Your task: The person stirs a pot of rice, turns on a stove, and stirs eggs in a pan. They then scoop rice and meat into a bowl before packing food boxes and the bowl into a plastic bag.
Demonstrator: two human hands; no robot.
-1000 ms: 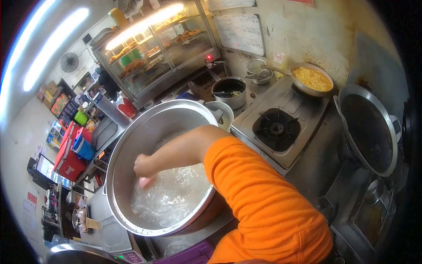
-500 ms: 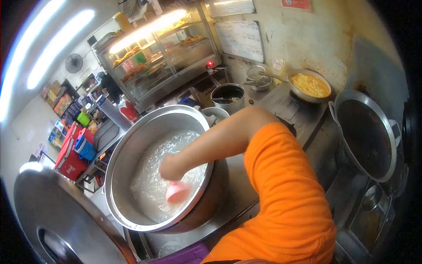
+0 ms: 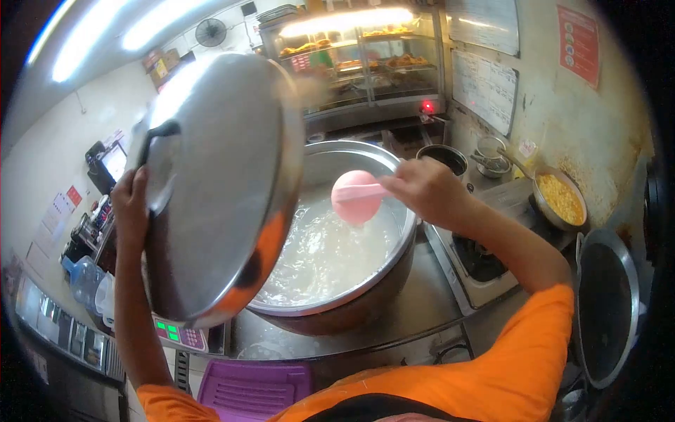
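pink scoop (image 3: 351, 204) juts left from right hand (image 3: 430, 193).

I see a bright orange top (image 3: 450, 394) with short, loose sleeves (image 3: 538, 327). A black band (image 3: 376, 408) curves across its front. Left hand (image 3: 131, 200) and right hand (image 3: 430, 188) are bare.

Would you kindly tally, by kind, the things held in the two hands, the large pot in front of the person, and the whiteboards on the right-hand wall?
Large lid, in the left hand: 1
Pink scoop, in the right hand: 1
Large pot: 1
Whiteboards: 2
Total: 5
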